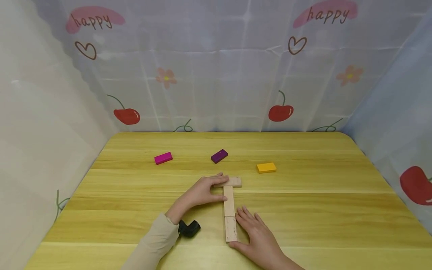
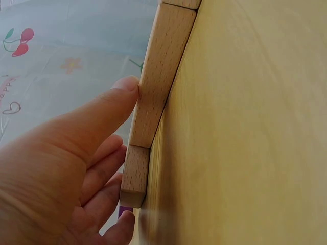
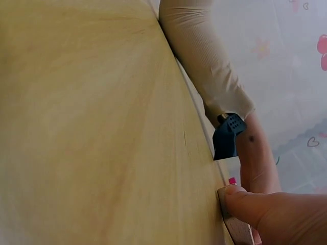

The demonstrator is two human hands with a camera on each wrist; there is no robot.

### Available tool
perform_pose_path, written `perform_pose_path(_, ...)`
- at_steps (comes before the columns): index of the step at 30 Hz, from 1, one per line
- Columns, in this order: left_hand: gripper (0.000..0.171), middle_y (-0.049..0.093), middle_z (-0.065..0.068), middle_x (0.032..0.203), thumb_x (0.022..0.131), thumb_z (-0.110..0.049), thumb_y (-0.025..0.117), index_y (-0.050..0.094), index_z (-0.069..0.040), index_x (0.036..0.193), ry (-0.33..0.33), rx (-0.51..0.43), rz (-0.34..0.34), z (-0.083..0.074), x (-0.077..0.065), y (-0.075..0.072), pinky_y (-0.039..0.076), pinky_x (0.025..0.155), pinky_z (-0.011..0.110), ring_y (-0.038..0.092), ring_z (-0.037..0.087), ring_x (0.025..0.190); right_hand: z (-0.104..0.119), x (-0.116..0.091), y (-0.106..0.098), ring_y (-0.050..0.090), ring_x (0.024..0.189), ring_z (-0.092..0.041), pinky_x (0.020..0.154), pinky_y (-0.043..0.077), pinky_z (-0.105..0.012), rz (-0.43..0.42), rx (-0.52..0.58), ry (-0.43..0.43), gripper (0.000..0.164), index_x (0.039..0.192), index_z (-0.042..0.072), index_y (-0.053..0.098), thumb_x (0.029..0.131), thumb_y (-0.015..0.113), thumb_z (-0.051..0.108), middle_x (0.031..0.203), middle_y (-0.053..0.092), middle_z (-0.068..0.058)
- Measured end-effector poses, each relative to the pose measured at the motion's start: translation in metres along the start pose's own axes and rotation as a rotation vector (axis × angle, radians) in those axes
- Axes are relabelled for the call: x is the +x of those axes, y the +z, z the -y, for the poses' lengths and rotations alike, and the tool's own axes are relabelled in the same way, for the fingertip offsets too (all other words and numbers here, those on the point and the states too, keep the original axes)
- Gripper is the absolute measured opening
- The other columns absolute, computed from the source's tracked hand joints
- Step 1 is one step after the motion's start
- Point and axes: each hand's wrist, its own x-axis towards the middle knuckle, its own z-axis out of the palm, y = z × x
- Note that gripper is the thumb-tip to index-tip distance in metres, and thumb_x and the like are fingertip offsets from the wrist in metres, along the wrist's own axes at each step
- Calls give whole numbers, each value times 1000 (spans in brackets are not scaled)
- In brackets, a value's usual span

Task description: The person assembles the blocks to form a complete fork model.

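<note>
Three plain wooden blocks form a T on the table. A crosswise block (image 1: 235,182) lies at the far end, with a middle block (image 1: 229,205) and a near block (image 1: 231,229) end to end below it. My left hand (image 1: 203,190) reaches in from the left, its fingers over the crosswise block's left part. Its thumb touches the middle block (image 2: 166,56) at the edge, as the left wrist view shows. To the right of the near block lies my right hand (image 1: 259,237), fingers extended along its side. The right thumb (image 3: 250,204) rests against that block's near end.
Beyond the T lie a magenta block (image 1: 163,158), a purple block (image 1: 219,156) and a yellow block (image 1: 266,167). A black device (image 1: 189,228) is at my left wrist. Printed curtains (image 1: 216,75) stand behind the wooden table (image 1: 314,217) and at its sides.
</note>
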Motion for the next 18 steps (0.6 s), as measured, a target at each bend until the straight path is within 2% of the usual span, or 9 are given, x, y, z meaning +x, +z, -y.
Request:
perform_pose_path(6, 63, 46, 3, 138, 83, -32, 72, 50, -6, 136, 11, 16, 0, -1, 0, 0, 26, 106, 36, 29, 16, 133, -1, 0, 0, 29, 133, -29, 104, 20, -56, 10, 5, 6, 85, 135, -3, 47, 80, 61, 61, 142, 39, -15)
perform_pose_path(13, 63, 44, 4, 139, 86, -33, 69, 48, -5, 137, 37, 143, 11, -8, -3, 0, 19, 109, 38, 27, 18, 135, -1, -1, 1, 29, 133, -30, 104, 20, -57, 27, 17, 6, 86, 137, -2, 45, 80, 59, 61, 143, 37, -16)
perform_pose_path(15, 64, 43, 4, 141, 86, -35, 68, 47, -5, 138, 49, 170, 18, -12, -6, 1, 20, 108, 38, 27, 19, 135, -1, -1, 1, 29, 133, -30, 104, 20, -57, 26, 12, 2, 85, 137, -2, 45, 81, 60, 60, 143, 37, -16)
perform_pose_path(18, 69, 38, 5, 144, 85, -40, 67, 43, -6, 141, 51, 170, 47, -17, -12, 3, 21, 108, 38, 23, 19, 136, -2, -1, 1, 29, 133, -30, 104, 20, -56, 22, 9, -6, 84, 136, -2, 46, 81, 60, 60, 143, 36, -15)
